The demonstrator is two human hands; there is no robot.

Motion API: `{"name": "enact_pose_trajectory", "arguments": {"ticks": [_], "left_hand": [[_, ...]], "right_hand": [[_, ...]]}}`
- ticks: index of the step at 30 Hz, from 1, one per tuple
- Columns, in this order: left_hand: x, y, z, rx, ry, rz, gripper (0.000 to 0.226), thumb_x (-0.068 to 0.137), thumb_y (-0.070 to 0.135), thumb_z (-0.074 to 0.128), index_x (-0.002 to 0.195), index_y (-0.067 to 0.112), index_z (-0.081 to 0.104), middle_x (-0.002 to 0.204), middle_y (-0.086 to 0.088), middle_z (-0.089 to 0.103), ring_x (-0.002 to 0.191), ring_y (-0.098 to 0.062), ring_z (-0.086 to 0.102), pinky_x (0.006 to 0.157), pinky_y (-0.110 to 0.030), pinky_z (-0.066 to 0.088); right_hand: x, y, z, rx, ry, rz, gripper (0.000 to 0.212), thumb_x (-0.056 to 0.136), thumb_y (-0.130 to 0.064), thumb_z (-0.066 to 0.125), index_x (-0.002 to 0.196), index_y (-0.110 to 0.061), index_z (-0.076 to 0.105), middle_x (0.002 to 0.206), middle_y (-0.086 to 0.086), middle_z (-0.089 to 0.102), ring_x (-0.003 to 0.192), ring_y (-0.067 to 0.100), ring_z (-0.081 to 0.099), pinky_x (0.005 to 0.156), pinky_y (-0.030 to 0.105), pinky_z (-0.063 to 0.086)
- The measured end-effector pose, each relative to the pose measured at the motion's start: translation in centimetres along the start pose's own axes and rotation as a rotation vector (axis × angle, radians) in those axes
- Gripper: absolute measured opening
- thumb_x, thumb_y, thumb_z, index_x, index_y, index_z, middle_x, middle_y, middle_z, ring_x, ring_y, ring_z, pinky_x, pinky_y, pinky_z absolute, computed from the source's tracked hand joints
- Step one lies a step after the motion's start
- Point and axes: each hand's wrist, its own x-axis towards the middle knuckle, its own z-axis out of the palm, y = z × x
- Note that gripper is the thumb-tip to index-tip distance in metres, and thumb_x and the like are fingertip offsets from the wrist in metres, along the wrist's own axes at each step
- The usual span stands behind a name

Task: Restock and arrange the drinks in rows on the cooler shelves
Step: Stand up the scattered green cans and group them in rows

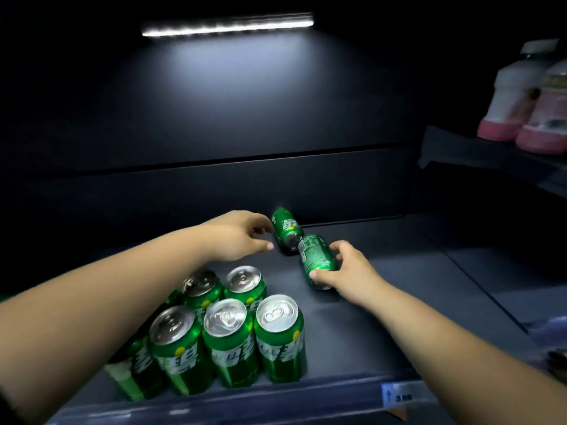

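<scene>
Dark cooler shelf (399,302) lies under a white light strip (227,27) (the back wall is almost black). Upright green cans (227,332) stand grouped at the front left. Near the back two cans lie on their sides, touching. The right hand (346,271) grips the nearer lying can (317,259). The left hand (242,234), loosely spread and holding nothing, is just beside the farther lying can (285,230). Pink bottles (521,102) stand at upper right.

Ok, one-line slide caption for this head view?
Right hand grips a tipped green can on the cooler shelf; left hand reaches toward a second can behind it.
</scene>
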Motion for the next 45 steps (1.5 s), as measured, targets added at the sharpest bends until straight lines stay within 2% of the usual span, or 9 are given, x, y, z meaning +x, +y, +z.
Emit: {"name": "enact_pose_trajectory", "arguments": {"ticks": [3, 7, 15, 20, 25, 32, 37, 42, 45], "left_hand": [[2.6, -0.4, 0.2, 0.023, -0.008, 0.108, 0.043, 0.081, 0.036, 0.076, 0.121, 0.024, 0.063, 0.112, 0.003, 0.065, 0.099, -0.013, 0.061, 0.087, -0.03, 0.05], [5.8, -1.6, 0.9, 0.159, -0.007, 0.209, 0.063, 0.072, 0.033, 0.085, 0.127, 0.015, 0.061, 0.114, -0.008, 0.062, 0.103, -0.025, 0.06, 0.089, -0.033, 0.048], [10.6, -3.1, 2.4, 0.33, -0.068, 0.302, 0.08, 0.061, 0.029, 0.084, 0.134, 0.027, 0.053, 0.131, 0.002, 0.056, 0.116, -0.024, 0.057, 0.093, -0.035, 0.049], [12.8, -3.3, 3.8, 0.406, -0.08, 0.451, 0.077, 0.068, 0.022, 0.078, 0.14, 0.02, 0.051, 0.141, -0.001, 0.055, 0.125, -0.026, 0.054, 0.101, -0.037, 0.046], [13.6, -3.0, 5.0, 0.517, -0.081, 0.572, 0.049, 0.088, 0.024, 0.062, 0.137, 0.023, 0.056, 0.138, 0.0, 0.057, 0.122, -0.026, 0.055, 0.103, -0.033, 0.042], [12.8, -1.6, 3.4, 0.634, 0.046, 0.563, 0.025, 0.091, 0.034, 0.054, 0.115, 0.029, 0.061, 0.115, 0.005, 0.06, 0.112, -0.023, 0.058, 0.077, -0.032, 0.046], [12.6, -0.5, 4.3, 0.598, -0.245, 0.4, 0.087, 0.068, 0.043, 0.083, 0.143, 0.03, 0.043, 0.138, -0.001, 0.052, 0.124, -0.029, 0.053, 0.097, -0.036, 0.048], [12.4, 0.2, 4.3, 0.775, -0.181, 0.442, 0.04, 0.084, 0.04, 0.061, 0.122, 0.029, 0.059, 0.124, -0.001, 0.059, 0.111, -0.03, 0.06, 0.082, -0.036, 0.053], [12.0, 0.3, 2.9, 0.671, -0.187, 0.411, 0.047, 0.086, 0.034, 0.064, 0.132, 0.028, 0.058, 0.128, -0.001, 0.06, 0.114, -0.026, 0.059, 0.084, -0.03, 0.047]], "right_hand": [[0.0, -0.4, 0.6, -0.06, -0.002, 0.023, 0.092, 0.054, -0.066, 0.076, 0.132, -0.027, 0.047, 0.128, 0.004, 0.058, 0.116, 0.026, 0.056, 0.098, 0.038, 0.047], [-0.4, -0.7, 1.0, -0.104, 0.016, 0.037, 0.082, 0.067, -0.057, 0.079, 0.135, -0.027, 0.043, 0.129, 0.004, 0.056, 0.118, 0.026, 0.053, 0.096, 0.035, 0.045], [-0.4, -1.0, 0.6, -0.015, 0.059, 0.108, 0.077, 0.074, -0.043, 0.081, 0.138, -0.027, 0.04, 0.122, -0.001, 0.056, 0.11, 0.019, 0.058, 0.091, 0.03, 0.048], [-0.3, -0.7, 0.7, 0.028, 0.083, 0.134, 0.079, 0.07, -0.041, 0.083, 0.136, -0.031, 0.041, 0.118, -0.003, 0.054, 0.1, 0.016, 0.06, 0.086, 0.029, 0.05], [-0.2, -0.1, 0.4, 0.07, 0.105, 0.15, 0.085, 0.06, -0.046, 0.082, 0.134, -0.034, 0.043, 0.116, -0.001, 0.059, 0.094, 0.016, 0.063, 0.079, 0.029, 0.051], [0.3, -0.7, -1.8, 0.179, 0.206, 0.17, 0.063, 0.064, -0.043, 0.081, 0.119, -0.031, 0.053, 0.093, -0.004, 0.066, 0.078, 0.011, 0.063, 0.068, 0.025, 0.046], [0.1, -1.6, -3.2, 0.166, 0.214, 0.14, 0.046, 0.072, -0.035, 0.081, 0.111, -0.03, 0.057, 0.084, -0.008, 0.063, 0.07, 0.008, 0.061, 0.061, 0.021, 0.043], [0.0, -2.1, -4.5, 0.108, 0.231, 0.097, 0.049, 0.062, -0.048, 0.076, 0.105, -0.035, 0.058, 0.085, -0.008, 0.069, 0.079, 0.009, 0.065, 0.066, 0.024, 0.046], [0.0, -2.6, -5.7, 0.028, 0.221, 0.062, 0.05, 0.062, -0.049, 0.076, 0.107, -0.034, 0.059, 0.09, -0.01, 0.07, 0.085, 0.007, 0.065, 0.074, 0.026, 0.05]]}}
